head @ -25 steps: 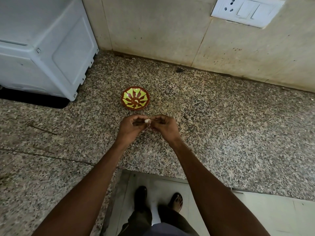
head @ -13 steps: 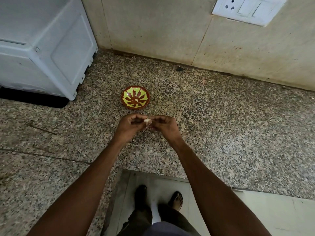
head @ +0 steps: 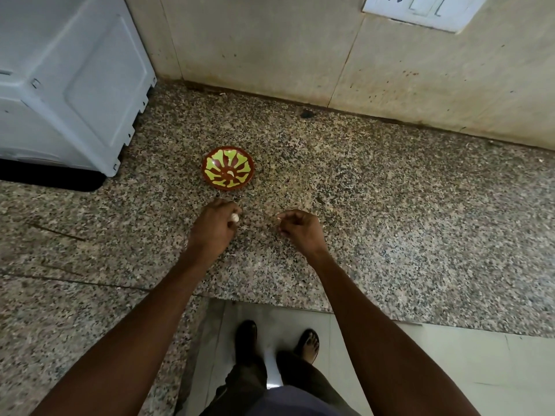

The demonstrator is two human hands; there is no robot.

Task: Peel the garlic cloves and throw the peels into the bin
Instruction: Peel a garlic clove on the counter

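Note:
My left hand (head: 214, 225) grips a small white garlic clove (head: 234, 217) in curled fingers, just in front of a red bowl with a yellow-green pattern (head: 227, 168). A pale piece lies in the bowl's centre. My right hand (head: 298, 231) hovers a short way to the right, fingers curled, pinching a thin pale sliver of peel (head: 277, 219) at its fingertips. Both hands are over the speckled granite counter (head: 390, 220). No bin is in view.
A white appliance (head: 69, 85) stands on the counter at the back left. A tiled wall with a switch plate (head: 420, 10) runs behind. The counter's front edge is near my feet (head: 276, 343) on the pale floor.
My hands were together on the clove; now they have parted. The left keeps the clove, the right has pulled away to the right with a bit of peel.

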